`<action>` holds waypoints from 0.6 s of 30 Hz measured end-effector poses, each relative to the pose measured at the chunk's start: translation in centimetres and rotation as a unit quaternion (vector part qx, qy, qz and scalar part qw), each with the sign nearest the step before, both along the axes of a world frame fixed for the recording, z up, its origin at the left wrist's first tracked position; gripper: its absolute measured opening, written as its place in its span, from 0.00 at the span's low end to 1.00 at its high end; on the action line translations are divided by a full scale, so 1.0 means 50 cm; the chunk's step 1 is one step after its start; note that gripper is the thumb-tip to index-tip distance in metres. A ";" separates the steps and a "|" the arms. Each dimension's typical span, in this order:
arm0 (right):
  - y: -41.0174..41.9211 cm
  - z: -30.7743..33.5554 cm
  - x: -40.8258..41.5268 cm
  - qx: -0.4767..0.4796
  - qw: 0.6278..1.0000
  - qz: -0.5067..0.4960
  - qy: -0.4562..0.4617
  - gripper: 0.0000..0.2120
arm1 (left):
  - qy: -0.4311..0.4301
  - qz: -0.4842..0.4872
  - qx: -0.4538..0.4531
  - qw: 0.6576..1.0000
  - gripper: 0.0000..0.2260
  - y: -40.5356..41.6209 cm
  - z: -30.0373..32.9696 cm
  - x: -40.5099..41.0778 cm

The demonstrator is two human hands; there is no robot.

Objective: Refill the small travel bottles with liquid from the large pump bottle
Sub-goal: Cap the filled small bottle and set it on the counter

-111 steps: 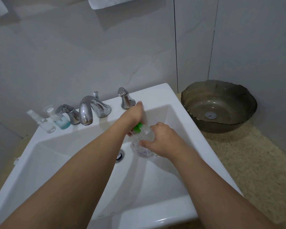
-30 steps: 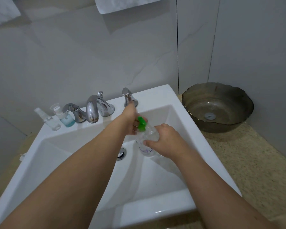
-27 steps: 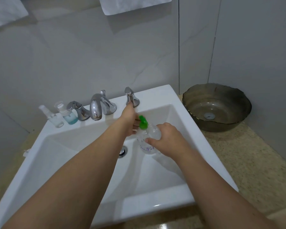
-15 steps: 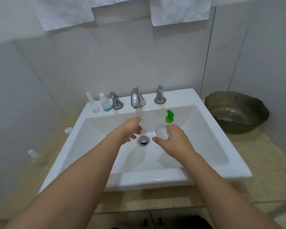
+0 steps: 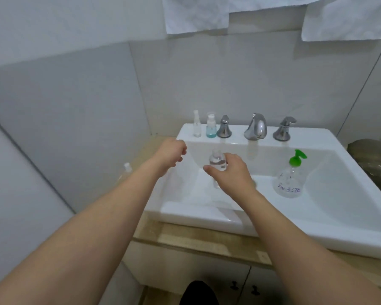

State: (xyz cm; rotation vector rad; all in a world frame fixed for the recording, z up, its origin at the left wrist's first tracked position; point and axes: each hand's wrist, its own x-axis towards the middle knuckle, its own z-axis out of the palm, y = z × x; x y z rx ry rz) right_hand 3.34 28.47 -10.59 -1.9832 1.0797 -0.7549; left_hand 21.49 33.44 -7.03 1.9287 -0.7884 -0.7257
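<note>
The white sink (image 5: 207, 216) sits on a beige table (image 5: 207, 238) and is the biggest thing here; probably the work is done over its basin so that any spilled liquid goes down the drain. At the right edge a dark bowl (image 5: 374, 159) rests on the table. On the back rim stand the tap (image 5: 256, 126) with its two handles, and left of them two small bottles: a blue bottle (image 5: 211, 128) and a thin clear bottle (image 5: 196, 124), kept out of the way.

The large pump bottle (image 5: 289, 177), clear with a green pump head, stands upright inside the basin at the right, free of both hands. The right hand (image 5: 229, 172) grips a small clear bottle (image 5: 217, 161) over the left part of the basin, with the fingers curled round it and the neck pointing up, so the liquid stays inside. The left hand (image 5: 171, 154) hangs beside it with loosely curled fingers and holds nothing. A small white cap (image 5: 127, 167) lies on the table left of the sink; I judge the left hand is going towards it.

Compared with a few seconds ago, the left hand has left the green pump, the small bottle has moved away from the pump bottle toward the left, and the view has turned left.
</note>
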 end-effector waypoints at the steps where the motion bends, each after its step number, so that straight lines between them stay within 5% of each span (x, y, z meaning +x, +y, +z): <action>1: 0.003 0.001 0.008 0.006 1.000 0.000 -0.012 0.18 | -0.003 0.014 -0.010 1.000 0.06 0.003 0.000 0.014; 8: -0.020 -0.019 0.115 0.088 0.993 0.026 -0.078 0.14 | -0.057 0.082 -0.013 0.995 0.10 0.007 -0.064 0.124; 11: -0.046 -0.038 0.151 0.105 0.991 0.025 -0.079 0.14 | -0.053 0.114 -0.002 0.992 0.03 -0.019 -0.101 0.152; 14: -0.073 -0.059 0.182 0.117 0.988 0.032 -0.097 0.13 | -0.035 0.155 0.012 0.987 0.21 -0.055 -0.136 0.183; 18: -0.123 -0.090 0.217 0.126 0.986 0.040 -0.099 0.11 | -0.041 0.181 0.038 0.982 0.28 -0.105 -0.175 0.220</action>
